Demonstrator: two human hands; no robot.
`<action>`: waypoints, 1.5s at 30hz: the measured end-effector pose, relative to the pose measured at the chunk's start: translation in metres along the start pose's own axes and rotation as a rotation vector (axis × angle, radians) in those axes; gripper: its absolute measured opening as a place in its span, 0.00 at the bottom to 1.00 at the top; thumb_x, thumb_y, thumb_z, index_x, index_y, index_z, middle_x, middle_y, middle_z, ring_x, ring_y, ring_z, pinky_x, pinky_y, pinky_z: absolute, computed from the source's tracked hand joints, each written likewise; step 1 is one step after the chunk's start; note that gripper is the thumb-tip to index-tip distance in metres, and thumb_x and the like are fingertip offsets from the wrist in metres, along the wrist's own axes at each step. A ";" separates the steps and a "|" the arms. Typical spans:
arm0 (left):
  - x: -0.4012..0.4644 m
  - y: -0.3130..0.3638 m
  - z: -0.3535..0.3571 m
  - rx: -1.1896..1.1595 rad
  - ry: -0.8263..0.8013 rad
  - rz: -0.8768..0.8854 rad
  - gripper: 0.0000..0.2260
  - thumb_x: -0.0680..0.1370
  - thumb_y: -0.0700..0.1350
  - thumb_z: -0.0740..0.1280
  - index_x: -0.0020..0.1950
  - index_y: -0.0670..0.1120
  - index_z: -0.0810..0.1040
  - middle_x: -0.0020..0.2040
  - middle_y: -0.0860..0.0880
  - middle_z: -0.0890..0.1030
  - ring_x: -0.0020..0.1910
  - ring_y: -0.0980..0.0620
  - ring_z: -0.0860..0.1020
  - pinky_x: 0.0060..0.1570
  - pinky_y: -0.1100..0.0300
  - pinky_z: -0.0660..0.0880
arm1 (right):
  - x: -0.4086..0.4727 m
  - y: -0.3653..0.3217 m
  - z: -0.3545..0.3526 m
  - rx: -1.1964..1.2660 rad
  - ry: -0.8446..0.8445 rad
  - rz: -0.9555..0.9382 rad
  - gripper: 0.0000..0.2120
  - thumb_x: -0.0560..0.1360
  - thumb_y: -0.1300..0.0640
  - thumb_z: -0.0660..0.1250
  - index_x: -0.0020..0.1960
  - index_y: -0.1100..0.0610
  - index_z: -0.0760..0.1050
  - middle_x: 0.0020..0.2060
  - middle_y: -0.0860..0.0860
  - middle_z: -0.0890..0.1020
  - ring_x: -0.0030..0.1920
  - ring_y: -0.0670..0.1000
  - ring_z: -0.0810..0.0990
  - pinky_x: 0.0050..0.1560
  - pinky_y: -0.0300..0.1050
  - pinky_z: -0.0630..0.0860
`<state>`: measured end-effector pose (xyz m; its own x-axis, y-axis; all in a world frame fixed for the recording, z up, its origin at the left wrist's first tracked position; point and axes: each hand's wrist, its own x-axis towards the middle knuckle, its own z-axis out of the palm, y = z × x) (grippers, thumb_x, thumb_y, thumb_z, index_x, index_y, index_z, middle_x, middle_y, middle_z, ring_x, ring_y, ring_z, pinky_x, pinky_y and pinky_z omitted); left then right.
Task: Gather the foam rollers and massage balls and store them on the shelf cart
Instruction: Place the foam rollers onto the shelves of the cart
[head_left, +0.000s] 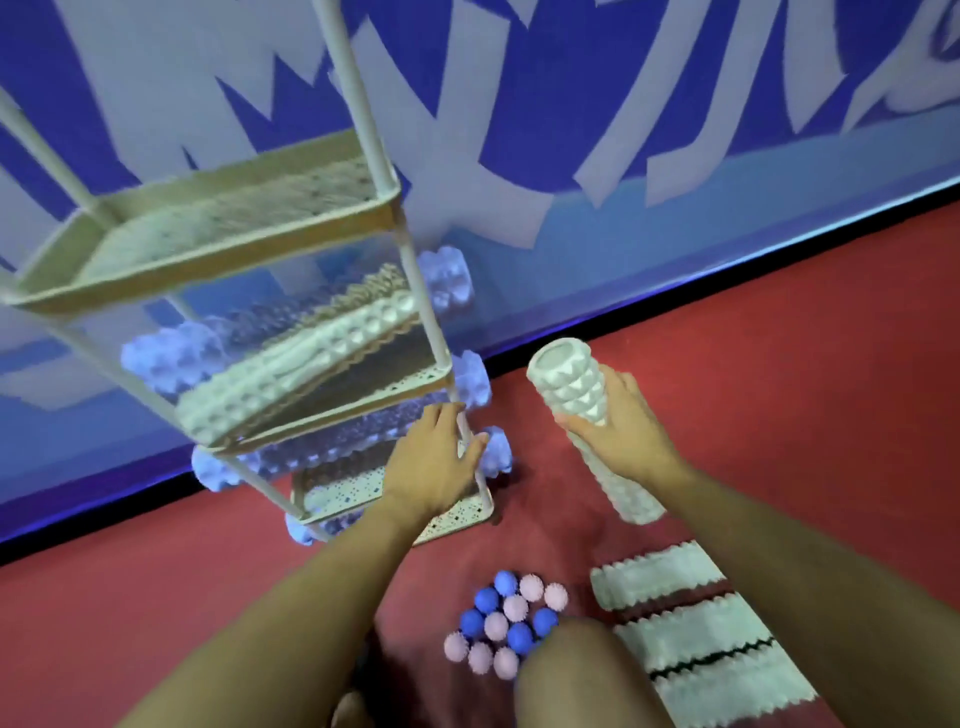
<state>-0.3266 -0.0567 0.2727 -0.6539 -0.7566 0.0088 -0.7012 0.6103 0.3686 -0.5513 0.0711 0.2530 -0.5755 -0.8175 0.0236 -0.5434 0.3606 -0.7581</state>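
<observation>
My right hand (618, 421) grips a white knobbly foam roller (576, 384), held tilted above the red floor to the right of the shelf cart (218, 275). My left hand (436, 462) is wrapped around the cart's front right post, near the lower trays. The middle tray holds a white roller (291, 364) beside a blue one (166, 353). More blue rollers (498, 452) lie in the lower trays, their ends poking out. A cluster of several blue and pink spiky massage balls (506, 621) sits on the floor near my knee. White rollers (660, 574) lie side by side at bottom right.
The cart's top tray (62, 291) is bare. A blue and white patterned wall (623, 130) stands close behind the cart, meeting the red floor (779, 338) along a dark baseboard. My knee (582, 670) covers part of the ball cluster.
</observation>
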 end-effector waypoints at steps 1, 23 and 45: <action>-0.009 -0.008 -0.023 0.017 0.044 -0.006 0.22 0.82 0.58 0.63 0.71 0.48 0.70 0.68 0.46 0.73 0.66 0.42 0.74 0.61 0.46 0.74 | 0.002 -0.024 -0.003 0.072 0.041 -0.005 0.27 0.69 0.38 0.74 0.63 0.46 0.72 0.55 0.47 0.77 0.57 0.49 0.78 0.59 0.50 0.76; 0.018 -0.141 -0.142 0.401 0.142 -0.155 0.36 0.72 0.62 0.73 0.72 0.47 0.65 0.62 0.42 0.76 0.62 0.39 0.75 0.60 0.47 0.70 | 0.015 -0.166 0.044 0.886 0.242 0.455 0.21 0.73 0.33 0.68 0.54 0.48 0.79 0.49 0.47 0.85 0.48 0.51 0.83 0.46 0.49 0.77; 0.021 -0.119 -0.212 0.572 0.267 -0.104 0.25 0.78 0.60 0.70 0.65 0.43 0.72 0.58 0.40 0.80 0.56 0.36 0.78 0.52 0.46 0.72 | -0.005 -0.188 0.073 1.285 0.254 0.592 0.19 0.72 0.42 0.76 0.54 0.54 0.80 0.44 0.51 0.88 0.46 0.56 0.88 0.52 0.58 0.84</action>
<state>-0.1963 -0.1950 0.4265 -0.5323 -0.8061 0.2583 -0.8465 0.5031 -0.1742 -0.4018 -0.0256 0.3473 -0.6836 -0.5432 -0.4874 0.6491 -0.1471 -0.7464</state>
